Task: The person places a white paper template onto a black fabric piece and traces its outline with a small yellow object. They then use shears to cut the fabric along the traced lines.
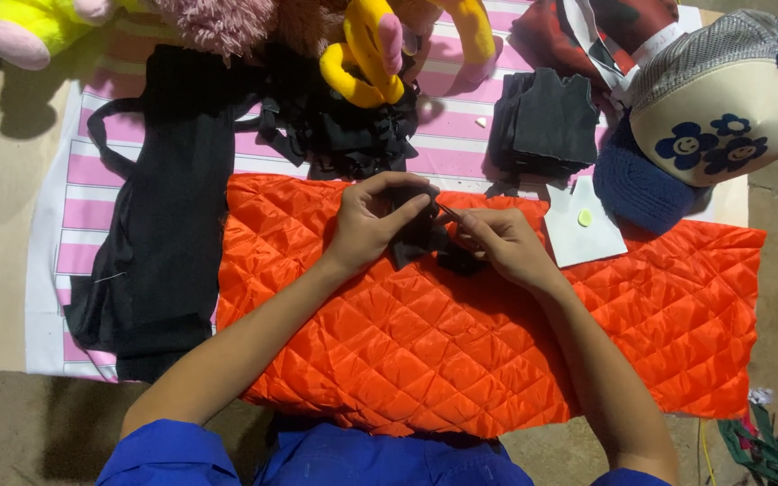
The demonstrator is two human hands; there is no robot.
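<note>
Pink-and-white striped cloth covers a low board on a bare floor, and across its near half lies a quilted orange fabric, spread flat with its long axis running left to right.

Both of the person's hands meet over the upper middle of the orange quilt. The left hand is curled, thumb and fingers pinching a small piece of black fabric. The right hand is closed on the other side of the same piece, its fingertips pinched together on something thin and dark that slants up toward the left; whether this is a needle or a small tool cannot be told. The black piece is crumpled between the hands, so its own long axis is unclear; it seems to run roughly left to right, from one hand to the other, resting on the quilt.

To the left, a long black garment lies with its length running away from the person. Beyond the hands sit a stack of dark cut pieces, yellow and pink plush toys, and, on the right, a grey-and-cream cap with blue flowers on a blue knitted item. A white card lies just right of the right hand.
</note>
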